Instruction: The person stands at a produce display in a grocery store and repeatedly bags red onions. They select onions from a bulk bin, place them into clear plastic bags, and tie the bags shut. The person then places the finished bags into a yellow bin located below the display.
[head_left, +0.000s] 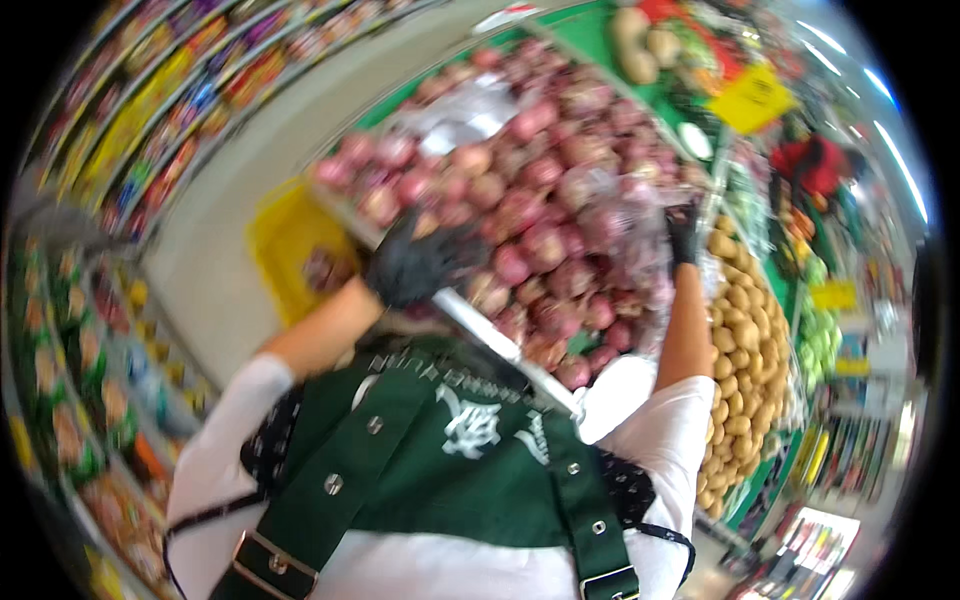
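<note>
My left hand (426, 259), in a black glove, reaches over the near left edge of a bin of red onions (544, 244). Its thumb and fingers are spread close to the onions, and I see nothing held in it. On the bin's right side my right hand (681, 234), also gloved in black, grips a clear plastic bag (637, 232). The bag spreads over the onions, and onions show through it. Motion blur hides the fingertips of both hands.
A yellow crate (281, 232) with some onions inside stands left of the bin. More clear plastic (469, 116) lies on the far onions. Potatoes (739, 337) fill the section at right. Stocked shelves (161, 150) line the left; a person in red (814, 165) is farther off.
</note>
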